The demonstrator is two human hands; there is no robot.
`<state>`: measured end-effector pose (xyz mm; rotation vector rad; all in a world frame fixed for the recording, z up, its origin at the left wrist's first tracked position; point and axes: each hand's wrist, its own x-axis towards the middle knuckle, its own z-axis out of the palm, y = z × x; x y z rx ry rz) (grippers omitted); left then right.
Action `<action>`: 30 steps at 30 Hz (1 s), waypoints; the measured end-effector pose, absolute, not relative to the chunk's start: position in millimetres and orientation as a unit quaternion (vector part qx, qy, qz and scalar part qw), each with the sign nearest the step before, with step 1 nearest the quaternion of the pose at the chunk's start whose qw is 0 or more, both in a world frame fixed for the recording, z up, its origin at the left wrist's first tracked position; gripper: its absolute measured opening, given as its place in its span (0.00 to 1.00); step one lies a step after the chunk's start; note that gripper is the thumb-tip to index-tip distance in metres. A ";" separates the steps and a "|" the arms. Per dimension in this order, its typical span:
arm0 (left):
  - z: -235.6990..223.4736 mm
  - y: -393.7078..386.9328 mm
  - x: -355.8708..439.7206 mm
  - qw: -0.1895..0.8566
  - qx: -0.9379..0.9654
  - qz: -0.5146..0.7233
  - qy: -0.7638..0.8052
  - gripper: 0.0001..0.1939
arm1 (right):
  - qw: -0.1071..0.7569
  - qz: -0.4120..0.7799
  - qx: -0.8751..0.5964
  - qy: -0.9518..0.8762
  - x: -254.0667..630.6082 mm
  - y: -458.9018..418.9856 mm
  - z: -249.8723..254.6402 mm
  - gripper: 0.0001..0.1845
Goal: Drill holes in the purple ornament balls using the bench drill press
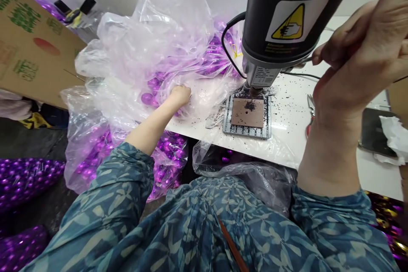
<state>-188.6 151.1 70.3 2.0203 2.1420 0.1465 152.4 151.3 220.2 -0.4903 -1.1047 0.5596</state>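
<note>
At the mouth of a clear plastic bag (172, 12), my left hand (180, 94) is closed, its fingers curled down and mostly hidden. Shiny purple balls (151, 89) lie in the bag beside it. My right hand (360, 46) is raised at the right of a dark bench drill press (280, 17), with its fingers closed around the press's metal lever (306, 59). Below the drill head, a brown square plate (247, 118) with a small hole rests on the grey slotted base (269, 129). Dark shavings are heaped on the plate.
The white table (283, 144) is scattered with dark crumbs. Red-handled scissors (310, 114), a dark flat device (376, 131) and crumpled tissue (393, 136) are at the right. A cardboard box (38, 46) stands at the left. More bagged purple balls (28, 178) lie lower left.
</note>
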 end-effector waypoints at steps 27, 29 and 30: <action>31.8 111.1 -59.3 0.597 0.420 0.491 0.476 0.18 | 0.787 0.224 -0.183 -0.545 152.2 153.8 213.9 0.31; 25.3 114.1 -56.7 0.556 0.453 0.502 0.483 0.20 | 0.781 0.232 -0.189 -0.548 152.7 154.4 213.6 0.31; 21.8 115.3 -54.8 0.539 0.465 0.506 0.488 0.21 | 0.779 0.236 -0.191 -0.548 152.9 154.6 213.6 0.31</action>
